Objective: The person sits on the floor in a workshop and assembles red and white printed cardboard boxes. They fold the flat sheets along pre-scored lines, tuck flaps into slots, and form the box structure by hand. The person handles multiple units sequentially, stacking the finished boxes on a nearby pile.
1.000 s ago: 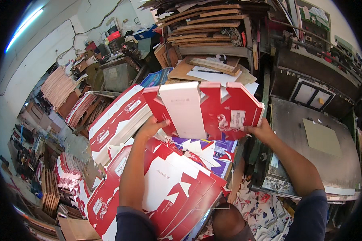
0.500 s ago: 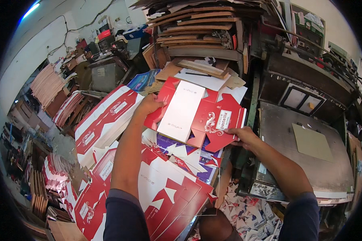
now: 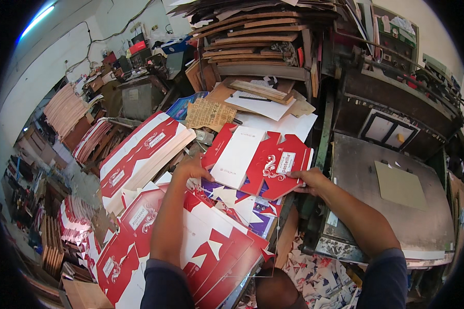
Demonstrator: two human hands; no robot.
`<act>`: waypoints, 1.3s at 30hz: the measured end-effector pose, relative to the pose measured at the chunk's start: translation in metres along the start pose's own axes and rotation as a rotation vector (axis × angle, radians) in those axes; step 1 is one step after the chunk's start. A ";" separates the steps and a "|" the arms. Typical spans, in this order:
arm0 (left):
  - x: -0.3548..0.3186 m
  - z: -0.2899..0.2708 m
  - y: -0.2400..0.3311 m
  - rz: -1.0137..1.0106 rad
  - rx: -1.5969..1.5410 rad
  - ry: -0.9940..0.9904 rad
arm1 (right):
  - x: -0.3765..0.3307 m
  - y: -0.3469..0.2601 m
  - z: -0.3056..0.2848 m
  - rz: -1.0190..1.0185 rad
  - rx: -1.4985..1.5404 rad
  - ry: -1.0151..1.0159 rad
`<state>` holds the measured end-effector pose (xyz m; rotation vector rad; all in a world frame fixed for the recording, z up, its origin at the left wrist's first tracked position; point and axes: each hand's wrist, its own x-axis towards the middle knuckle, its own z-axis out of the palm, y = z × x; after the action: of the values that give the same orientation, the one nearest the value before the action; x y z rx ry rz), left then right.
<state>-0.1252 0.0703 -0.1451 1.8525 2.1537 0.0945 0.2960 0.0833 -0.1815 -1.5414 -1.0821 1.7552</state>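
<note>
Cluttered workshop surroundings fill the frame: stacked wooden boards (image 3: 252, 41) at the top centre, a grey metal machine table (image 3: 392, 216) at the right, and paper offcuts (image 3: 319, 273) scattered on the floor at the bottom. At the centre, a flat red-and-white carton blank (image 3: 255, 160) is held by both hands. Its left edge is gripped by the left hand (image 3: 191, 169), its right edge is pinched by the right hand (image 3: 308, 180). Beneath it, more red-and-white printed sheets (image 3: 216, 247) are spread, and a tall stack of blanks (image 3: 139, 154) is seen at the centre left.
</note>
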 end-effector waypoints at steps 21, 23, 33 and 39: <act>-0.009 0.009 -0.019 0.082 0.119 0.165 | 0.007 0.008 0.005 -0.006 0.091 -0.032; -0.013 -0.022 -0.010 0.053 0.068 0.337 | 0.006 0.009 0.000 0.007 0.039 -0.053; -0.315 -0.158 0.036 0.378 -0.292 1.281 | 0.022 0.012 -0.004 -1.193 -0.549 0.295; -0.489 -0.027 -0.144 -0.591 0.000 0.957 | -0.081 -0.022 0.043 -1.143 -0.481 -0.145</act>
<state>-0.2089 -0.4274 -0.0657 1.1625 3.2028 1.0106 0.2662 0.0189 -0.1197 -0.6739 -2.0080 0.8258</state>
